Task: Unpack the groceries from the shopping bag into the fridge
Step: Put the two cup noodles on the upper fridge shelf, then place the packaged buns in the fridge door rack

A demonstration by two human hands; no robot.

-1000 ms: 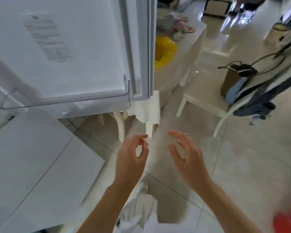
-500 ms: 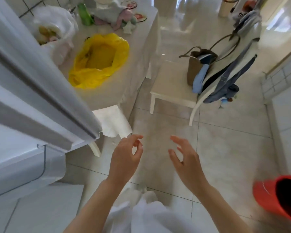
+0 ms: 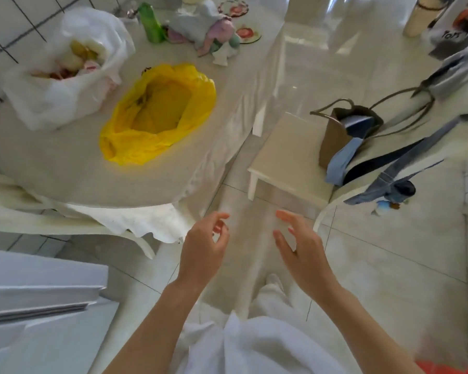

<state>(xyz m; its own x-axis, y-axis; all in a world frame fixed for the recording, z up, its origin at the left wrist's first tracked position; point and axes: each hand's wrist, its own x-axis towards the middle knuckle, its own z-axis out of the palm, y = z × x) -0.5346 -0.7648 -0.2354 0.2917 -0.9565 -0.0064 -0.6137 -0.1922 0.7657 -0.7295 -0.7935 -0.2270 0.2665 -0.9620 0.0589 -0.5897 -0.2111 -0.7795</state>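
- Glossy pale tiled floor [image 3: 376, 265] with thin dark grout lines, bright light reflecting off it at the far side.
- White tiled wall [image 3: 8, 31] at the far left.
- A desk [image 3: 52, 168] under a pale cloth on the left.
- A cream chair [image 3: 289, 160] to its right, clothes [image 3: 389, 174] draped over the back.
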